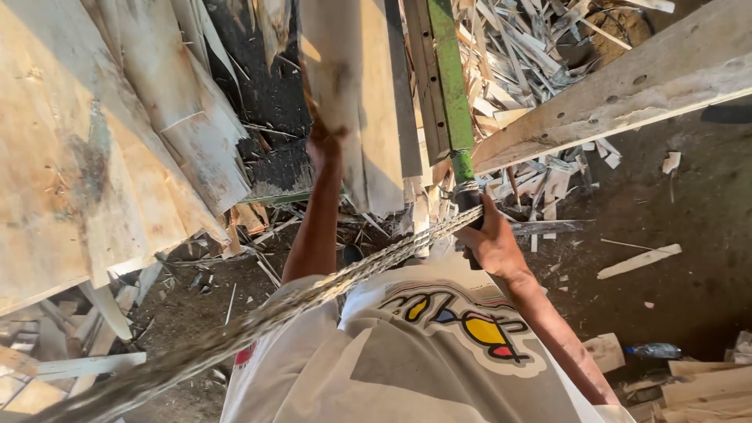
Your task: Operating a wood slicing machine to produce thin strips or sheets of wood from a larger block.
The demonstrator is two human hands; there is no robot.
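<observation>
My left hand (323,145) is raised and grips the lower edge of a thin pale wood sheet (352,94) that hangs in front of me. My right hand (489,239) is closed around the dark handle at the lower end of a green metal bar (448,86). A thick braided rope (313,294) runs from that handle diagonally down to the lower left, across my white printed shirt (415,360).
Large veneer sheets (94,157) lean at the left. A thick holed timber beam (627,86) crosses the upper right. Wood scraps and strips (517,47) litter the dark dirt floor (689,258). A plastic bottle (654,350) lies at lower right beside stacked boards (705,388).
</observation>
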